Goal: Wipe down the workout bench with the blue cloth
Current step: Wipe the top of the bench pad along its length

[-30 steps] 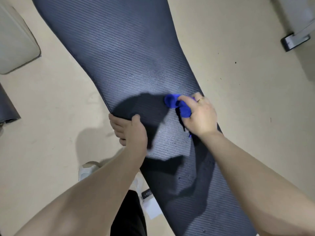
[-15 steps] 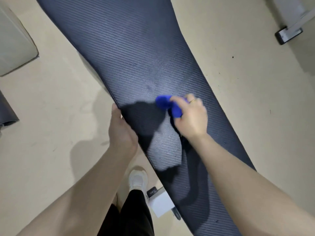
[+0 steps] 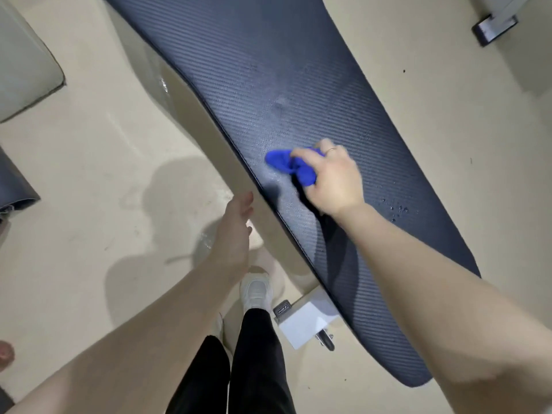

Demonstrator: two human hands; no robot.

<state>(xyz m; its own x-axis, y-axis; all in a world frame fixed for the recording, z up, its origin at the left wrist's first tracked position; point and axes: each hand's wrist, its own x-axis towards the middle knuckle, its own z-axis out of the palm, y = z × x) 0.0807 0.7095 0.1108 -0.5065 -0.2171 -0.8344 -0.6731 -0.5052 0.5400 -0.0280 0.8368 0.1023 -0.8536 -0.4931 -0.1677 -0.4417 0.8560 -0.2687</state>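
The workout bench (image 3: 292, 70) is a long dark pad with a ribbed weave, running from the top left to the lower right of the head view. My right hand (image 3: 334, 180) presses a bunched blue cloth (image 3: 286, 164) onto the pad near its left edge. Water droplets (image 3: 395, 209) lie on the pad to the right of that hand. My left hand (image 3: 236, 231) hangs off the bench beside its left edge, fingers loosely extended, holding nothing.
The white bench frame foot (image 3: 304, 322) sticks out under the pad near my shoe (image 3: 257, 289). A pale cushion (image 3: 24, 67) lies at the far left, a dark rolled pad (image 3: 15, 189) below it. A metal equipment foot (image 3: 494, 26) stands top right on the beige floor.
My left hand has let go of the bench edge and dropped beside it. My right hand keeps the cloth on the pad, now nearer the left edge. The view has shifted left.
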